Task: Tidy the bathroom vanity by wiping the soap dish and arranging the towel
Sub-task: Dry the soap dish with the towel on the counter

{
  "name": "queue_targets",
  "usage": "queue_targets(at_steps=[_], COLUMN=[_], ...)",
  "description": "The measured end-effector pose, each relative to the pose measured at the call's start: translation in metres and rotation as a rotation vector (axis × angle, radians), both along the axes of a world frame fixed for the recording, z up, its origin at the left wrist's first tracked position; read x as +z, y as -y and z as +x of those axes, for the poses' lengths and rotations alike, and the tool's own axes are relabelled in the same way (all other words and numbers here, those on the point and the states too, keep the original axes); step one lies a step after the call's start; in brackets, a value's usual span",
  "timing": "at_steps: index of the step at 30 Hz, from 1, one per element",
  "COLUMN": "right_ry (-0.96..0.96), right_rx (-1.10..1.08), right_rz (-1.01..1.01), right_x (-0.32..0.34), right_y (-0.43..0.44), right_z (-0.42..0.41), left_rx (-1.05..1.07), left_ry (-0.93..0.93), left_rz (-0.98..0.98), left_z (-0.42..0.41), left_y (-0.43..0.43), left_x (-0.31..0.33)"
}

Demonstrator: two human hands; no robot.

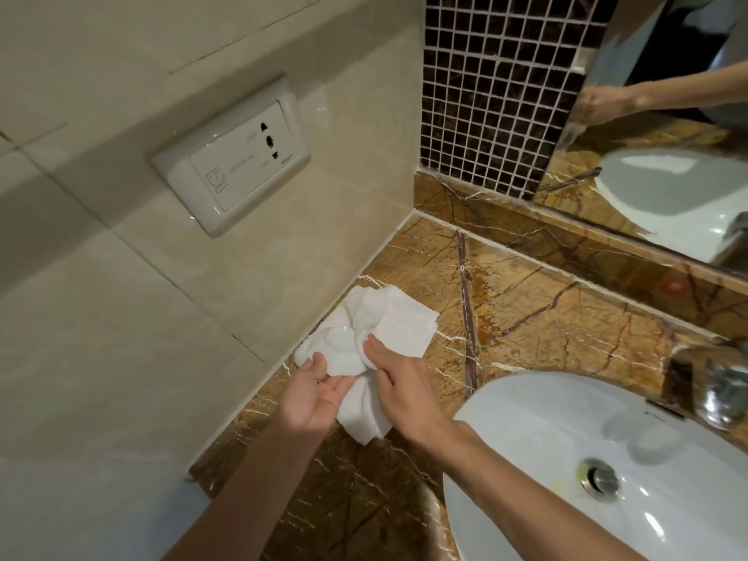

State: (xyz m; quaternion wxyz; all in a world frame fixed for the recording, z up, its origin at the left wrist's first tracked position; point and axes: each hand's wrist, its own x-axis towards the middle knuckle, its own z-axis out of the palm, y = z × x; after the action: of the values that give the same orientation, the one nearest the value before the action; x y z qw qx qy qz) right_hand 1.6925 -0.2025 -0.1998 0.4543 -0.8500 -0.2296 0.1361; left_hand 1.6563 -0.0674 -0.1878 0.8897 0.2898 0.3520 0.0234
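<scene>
**Soap dish wrapped in the towel, both hands on it, tucked by the wall**

Head camera, the only view, so here goes.

The soap dish point(338, 350) is a small glossy white thing sitting in the bunched-up towel point(388, 321), over the brown marble counter point(546, 317) close to the tiled wall. From the middle of the frame it's at roughly 8 o'clock. I can't tell if the dish rests on the counter or is lifted off it, because the cloth hides its underside.

The left hand point(313, 392) is palm-up under the near edge of the dish, thumb pressed on the rim, so it's closed around the dish and the cloth together. The right hand point(398, 382) comes in from 4 o'clock and pinches a fold of towel with thumb and fingers right at the dish's right side. So it's gripping the towel, not the dish.

The bit the next wipe depends on: the dish lies at about 12 o'clock from the left palm and 10 o'clock from the right hand. The left is nearer and does the holding. The right has the free cloth.

The dish's long axis looks like it runs 7 to 1 o'clock, roughly along the wall seam, though the cloth covers enough that I'm guessing. The towel trails the same way, with a tail hanging toward 6 between the wrists.

The sink point(526, 459) is well off at 4 o'clock.
</scene>
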Motion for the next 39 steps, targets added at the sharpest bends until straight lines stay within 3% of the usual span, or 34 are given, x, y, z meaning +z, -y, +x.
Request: queue_targets(at_steps=[9,14,20,27,32,35,39], right_ry=[-0.078,0.121,0.000,0.135,0.224,0.140,-0.105], right_rx=[-0.048,0.074,0.042,0.236,0.302,0.210,-0.118], right_rz=[-0.084,-0.127,-0.010,-0.133,-0.095,0.039,0.273], right_x=[-0.005,-0.004,0.009,0.011,0.002,0.002,0.001], right_y=[-0.007,-0.017,-0.028,-0.016,-0.001,0.008,0.013], right_z=[-0.021,-0.028,-0.023,-0.017,-0.019,-0.023,-0.019], left_rx=[-0.043,-0.030,-0.050,-0.008,-0.021,-0.070,-0.105], left_ry=[-0.043,-0.045,-0.056,-0.052,-0.032,-0.070,-0.086], left_rz=[0.079,0.117,0.079,0.031,0.028,0.106,0.210], left_z=[0.004,0.001,-0.002,0.000,-0.002,-0.004,-0.002], left_y=[0.009,0.009,0.011,0.005,0.001,0.003,-0.004], left_x=[-0.001,-0.002,-0.002,0.001,0.000,-0.001,0.001])
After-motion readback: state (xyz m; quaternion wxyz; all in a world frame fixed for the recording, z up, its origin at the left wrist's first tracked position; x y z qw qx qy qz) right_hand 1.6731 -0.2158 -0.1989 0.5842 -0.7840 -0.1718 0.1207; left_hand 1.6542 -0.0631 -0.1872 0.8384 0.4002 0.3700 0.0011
